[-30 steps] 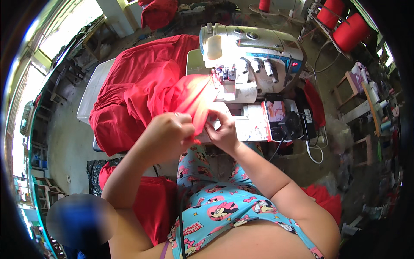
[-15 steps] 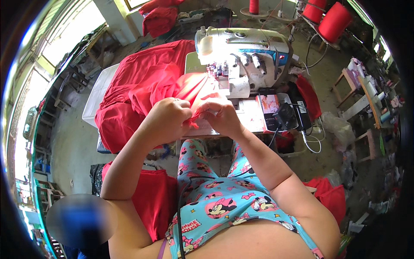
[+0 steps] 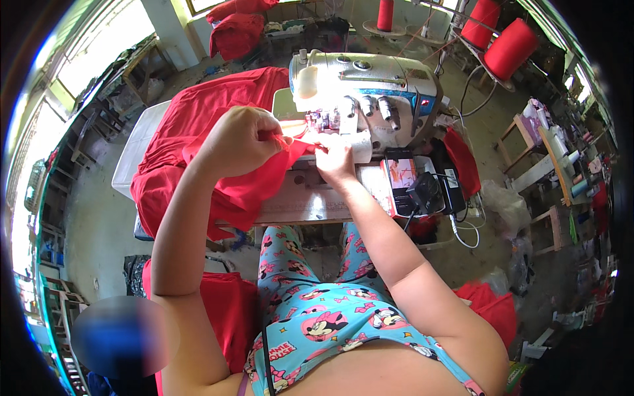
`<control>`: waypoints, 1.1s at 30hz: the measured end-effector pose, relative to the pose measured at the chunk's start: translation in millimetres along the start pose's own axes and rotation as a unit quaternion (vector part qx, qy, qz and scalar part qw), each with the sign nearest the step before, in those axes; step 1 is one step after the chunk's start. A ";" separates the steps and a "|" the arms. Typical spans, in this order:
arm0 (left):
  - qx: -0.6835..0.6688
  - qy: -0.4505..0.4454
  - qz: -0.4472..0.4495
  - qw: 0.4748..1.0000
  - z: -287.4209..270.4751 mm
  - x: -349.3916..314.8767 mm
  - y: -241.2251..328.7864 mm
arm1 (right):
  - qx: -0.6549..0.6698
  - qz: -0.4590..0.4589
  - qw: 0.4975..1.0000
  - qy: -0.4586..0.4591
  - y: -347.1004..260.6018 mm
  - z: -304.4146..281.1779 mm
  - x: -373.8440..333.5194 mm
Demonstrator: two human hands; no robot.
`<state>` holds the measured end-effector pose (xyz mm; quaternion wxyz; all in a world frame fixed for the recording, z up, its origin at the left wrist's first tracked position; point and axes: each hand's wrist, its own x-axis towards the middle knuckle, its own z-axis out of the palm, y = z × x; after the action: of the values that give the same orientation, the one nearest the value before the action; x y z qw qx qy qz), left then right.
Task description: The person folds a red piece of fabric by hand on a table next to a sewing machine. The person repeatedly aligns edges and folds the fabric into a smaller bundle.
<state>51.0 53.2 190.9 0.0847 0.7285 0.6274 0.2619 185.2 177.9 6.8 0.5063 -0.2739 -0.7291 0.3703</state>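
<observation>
Sewing table point(image 3: 310, 204), pale top. Sewing machine point(image 3: 366, 92) sits at its far side. Red cloth point(image 3: 191, 142) heaped left of the machine, spilling over the near edge. Phone point(image 3: 401, 175) and black charger point(image 3: 428, 191) lie right of the machine's base.

Concrete floor point(image 3: 92, 218), bright windows point(image 3: 99, 46) left, wooden stools point(image 3: 528, 152) right.

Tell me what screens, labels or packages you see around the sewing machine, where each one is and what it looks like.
Phone: on the table right of the right hand, upright rectangle, lit screen in orange and white.
Label: small white rectangle on the black box right of the phone.
Plastic bag: beside the table's right end, crumpled, clear-whitish.
The sewing machine bears a small dark panel on its right side; too small to describe.
</observation>
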 end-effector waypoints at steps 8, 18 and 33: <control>0.042 -0.057 0.065 0.995 9.0 -2.0 5.5 | -0.059 -0.052 0.993 0.089 -15.0 5.1 -7.1; 0.154 -0.053 0.129 0.978 99.2 -58.0 22.2 | -0.081 -0.164 0.983 -0.004 -21.4 -26.5 -88.8; 0.294 0.101 0.059 0.948 141.6 28.7 -26.1 | -0.042 -0.021 0.997 0.056 0.7 6.6 -69.5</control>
<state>99.6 115.0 66.9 -0.2132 0.7264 0.6377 0.1427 202.5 122.8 -32.3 0.5423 -0.2998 -0.7200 0.3125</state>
